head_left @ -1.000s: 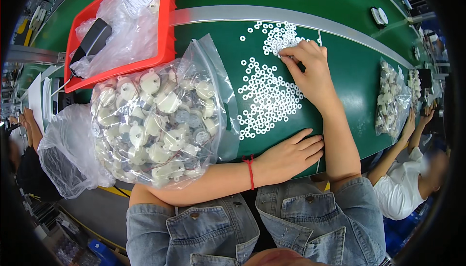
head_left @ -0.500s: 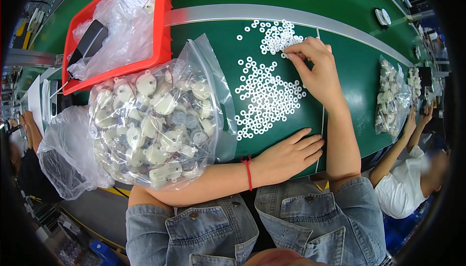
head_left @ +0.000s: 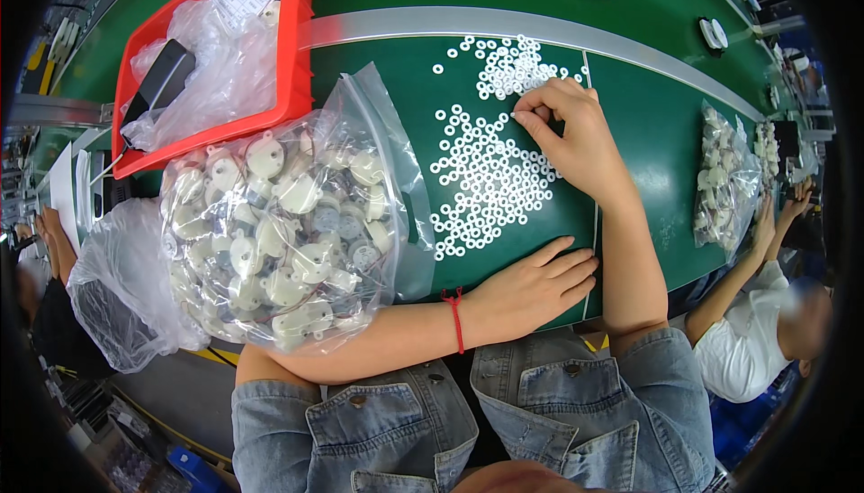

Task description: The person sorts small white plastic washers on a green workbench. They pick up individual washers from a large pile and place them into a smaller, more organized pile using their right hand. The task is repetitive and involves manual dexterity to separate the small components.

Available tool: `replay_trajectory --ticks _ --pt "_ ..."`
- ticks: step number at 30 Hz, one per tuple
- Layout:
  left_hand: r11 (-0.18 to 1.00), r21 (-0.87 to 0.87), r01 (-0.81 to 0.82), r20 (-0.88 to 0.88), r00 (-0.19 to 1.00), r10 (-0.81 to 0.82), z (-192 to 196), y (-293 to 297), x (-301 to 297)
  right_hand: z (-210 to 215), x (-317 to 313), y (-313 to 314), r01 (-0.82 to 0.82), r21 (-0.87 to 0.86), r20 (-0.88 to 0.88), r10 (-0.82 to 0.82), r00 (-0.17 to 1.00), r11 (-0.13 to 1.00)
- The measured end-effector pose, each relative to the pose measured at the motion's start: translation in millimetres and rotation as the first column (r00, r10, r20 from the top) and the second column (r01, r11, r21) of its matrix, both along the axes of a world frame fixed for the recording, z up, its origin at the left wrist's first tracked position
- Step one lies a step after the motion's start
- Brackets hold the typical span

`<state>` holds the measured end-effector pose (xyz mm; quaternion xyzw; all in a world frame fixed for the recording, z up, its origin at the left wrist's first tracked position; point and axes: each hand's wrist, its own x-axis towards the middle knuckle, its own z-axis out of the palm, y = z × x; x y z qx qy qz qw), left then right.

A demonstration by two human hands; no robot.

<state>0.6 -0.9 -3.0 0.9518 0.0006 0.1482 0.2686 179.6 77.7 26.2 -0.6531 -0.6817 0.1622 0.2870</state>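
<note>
Many small white rings (head_left: 490, 183) lie on the green table in a large loose patch, with a smaller, denser cluster (head_left: 513, 66) beyond it. My right hand (head_left: 576, 133) reaches over the gap between the two groups. Its thumb and forefinger are pinched together at a white ring, which the fingertips partly hide. Palm down on the table, my left hand (head_left: 538, 291) rests below the large patch with its fingers stretched out, holding nothing. A red cord circles the left wrist.
A clear bag (head_left: 279, 241) full of cream-coloured round motor-like parts sits at my left. Behind it stands a red bin (head_left: 297, 43) holding plastic film and a dark object. A metal strip (head_left: 432, 21) crosses the table. Another filled bag (head_left: 723, 178) and a co-worker (head_left: 747, 331) are at right.
My right hand has moved slightly left and nearer, from the far cluster's edge towards the large patch, with a ring at its fingertips. My left hand stays put.
</note>
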Motion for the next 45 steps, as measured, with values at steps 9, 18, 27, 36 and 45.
replay_trajectory --ticks 9,18,27,36,45 --pt "1.0 0.009 0.004 -0.007 1.0 -0.004 1 1 -1 5 -1 1 0.072 0.001 -0.061 -0.072 0.996 0.997" --pt "1.0 0.028 0.001 0.002 1.0 -0.001 1 0 0 11 16 -1 0.074 0.041 0.043 -0.076 0.996 0.996" --pt "0.999 0.041 -0.003 0.013 1.0 0.002 2 1 -1 11 17 -3 -0.017 0.037 0.082 0.014 0.997 0.999" --pt "0.999 0.032 -0.001 0.011 1.0 0.001 2 2 -1 12 18 -4 -0.069 0.015 0.071 0.068 0.995 0.998" --pt "1.0 0.028 -0.011 0.022 1.0 0.011 1 1 0 4 14 0 0.018 0.115 0.106 -0.031 0.994 0.993"
